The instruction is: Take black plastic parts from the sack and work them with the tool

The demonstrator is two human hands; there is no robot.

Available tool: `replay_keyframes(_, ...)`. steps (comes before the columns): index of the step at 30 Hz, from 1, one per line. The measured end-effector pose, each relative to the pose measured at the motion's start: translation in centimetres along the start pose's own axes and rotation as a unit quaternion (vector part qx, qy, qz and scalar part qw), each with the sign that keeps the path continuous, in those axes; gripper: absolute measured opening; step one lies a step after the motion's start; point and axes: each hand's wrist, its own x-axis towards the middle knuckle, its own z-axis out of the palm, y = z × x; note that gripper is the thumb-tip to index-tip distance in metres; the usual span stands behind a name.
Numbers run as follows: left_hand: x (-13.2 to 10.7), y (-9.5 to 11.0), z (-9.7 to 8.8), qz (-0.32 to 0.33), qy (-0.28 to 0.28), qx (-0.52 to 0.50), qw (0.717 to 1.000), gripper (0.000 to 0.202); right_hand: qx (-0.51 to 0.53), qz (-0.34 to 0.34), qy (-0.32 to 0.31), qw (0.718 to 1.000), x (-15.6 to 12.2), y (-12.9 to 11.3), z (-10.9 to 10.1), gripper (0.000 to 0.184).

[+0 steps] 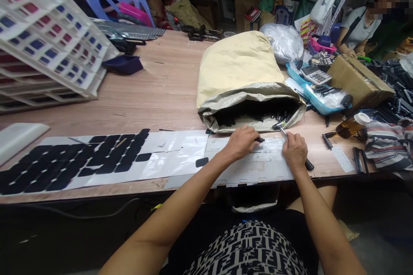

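Note:
My left hand [240,142] is closed in a pinch on a small black piece [260,139], held over a white sheet [258,167] at the table's near edge. My right hand [295,151] grips a thin tool [284,132] with a metal tip and a black handle end sticking out below the fist; its tip points toward the open mouth of a tan sack [245,81]. The sack lies on its side right behind my hands and holds several black parts [254,117]. A long white strip [174,154] to the left carries rows of black square pads [80,163].
White trays with red and blue squares [48,38] are stacked at the left. A blue basket [319,99] with a calculator [315,74], a cardboard box [358,79], a brown bottle [353,123] and striped cloth [390,142] crowd the right. Another person [361,30] sits at the far right.

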Motion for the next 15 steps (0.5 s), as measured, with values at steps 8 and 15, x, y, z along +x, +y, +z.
replay_keyframes(8, -2.3, -0.6, 4.2, -0.046, 0.080, -0.165, 0.982, 0.025, 0.005, 0.010, -0.005, 1.000, 0.3, 0.1, -0.4, 0.030)
replay_keyframes(15, -2.1, -1.2, 4.6, -0.065, 0.090, -0.215, 0.970, 0.020, 0.205, 0.020, -0.012, 0.978, -0.9, -0.2, -3.0, 0.034)
